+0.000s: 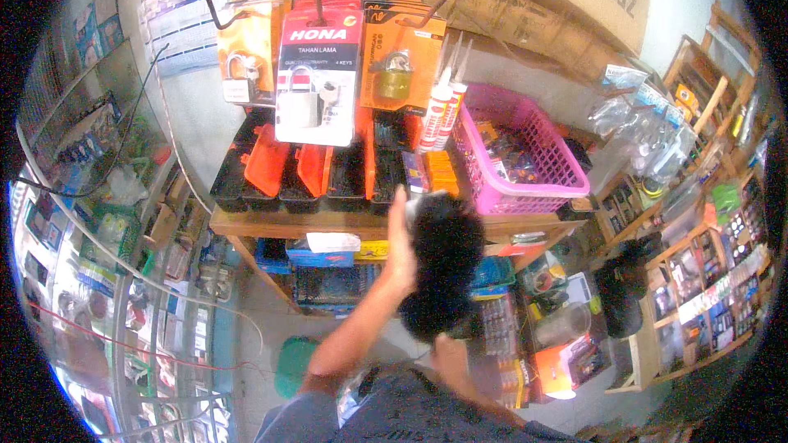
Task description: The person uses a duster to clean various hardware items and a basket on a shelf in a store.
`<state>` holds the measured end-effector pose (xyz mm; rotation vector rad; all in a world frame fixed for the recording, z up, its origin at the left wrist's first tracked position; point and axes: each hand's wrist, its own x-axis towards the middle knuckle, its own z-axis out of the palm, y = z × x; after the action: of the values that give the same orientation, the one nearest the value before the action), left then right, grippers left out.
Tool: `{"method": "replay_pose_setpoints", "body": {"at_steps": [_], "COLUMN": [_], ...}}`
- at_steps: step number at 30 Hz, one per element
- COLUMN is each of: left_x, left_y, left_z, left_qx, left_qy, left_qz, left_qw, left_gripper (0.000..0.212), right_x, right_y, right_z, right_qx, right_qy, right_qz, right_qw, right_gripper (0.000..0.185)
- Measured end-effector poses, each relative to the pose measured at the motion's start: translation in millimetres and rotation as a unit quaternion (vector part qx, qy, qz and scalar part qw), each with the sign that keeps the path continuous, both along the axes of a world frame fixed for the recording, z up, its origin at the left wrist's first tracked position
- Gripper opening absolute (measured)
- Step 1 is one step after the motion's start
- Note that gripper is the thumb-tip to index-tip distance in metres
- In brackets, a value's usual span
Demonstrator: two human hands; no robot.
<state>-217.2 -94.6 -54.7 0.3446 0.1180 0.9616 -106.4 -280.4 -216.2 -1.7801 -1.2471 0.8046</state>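
A black fluffy duster [443, 264], blurred, is held up before my chest, in front of the wooden shelf [369, 221]. My right hand [449, 354] grips its lower end; the handle is mostly hidden. Along the duster's left side rises my left hand [401, 252], fingers pointing up. A whitish thing [417, 204] shows by its fingertips, too blurred to name. Whether the left hand holds it or only touches the duster is unclear. Just beyond lie small orange packets [442, 172] and black bins [348, 175] with orange lids [268, 160].
Carded padlocks [315, 92] hang on hooks above the bins. Sealant tubes [437, 114] stand beside a pink plastic basket [523, 191] of small packets. A glass display case [117, 295] runs along the left. Boxes [508, 344] and a green stool [295, 366] are below.
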Motion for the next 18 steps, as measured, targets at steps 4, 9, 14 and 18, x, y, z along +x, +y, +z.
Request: {"method": "replay_pose_setpoints", "body": {"at_steps": [4, 9, 14, 18], "left_x": [-9, -25, -29, -27], "left_y": [-9, -22, -23, -35], "left_z": [18, 33, 10, 14], "left_qx": [0.025, -0.042, 0.020, -0.076], "left_qy": [0.007, 0.052, -0.025, 0.109], "left_qz": [0.017, 0.067, -0.048, 0.067], "left_qw": [1.000, 0.996, 0.998, 0.989], "left_gripper": [0.068, 0.064, 0.067, 0.060], "right_x": [8, 12, 8, -8], "right_y": [-4, 8, -10, -12], "right_z": [-14, 4, -6, 28], "right_qx": [0.038, 0.089, 0.045, -0.049], "right_qy": [-0.005, 0.016, -0.033, -0.020], "right_qz": [0.016, 0.016, 0.078, 0.083], "right_qw": [0.999, 0.996, 0.995, 0.995], "right_gripper": [0.045, 0.044, 0.045, 0.046]}}
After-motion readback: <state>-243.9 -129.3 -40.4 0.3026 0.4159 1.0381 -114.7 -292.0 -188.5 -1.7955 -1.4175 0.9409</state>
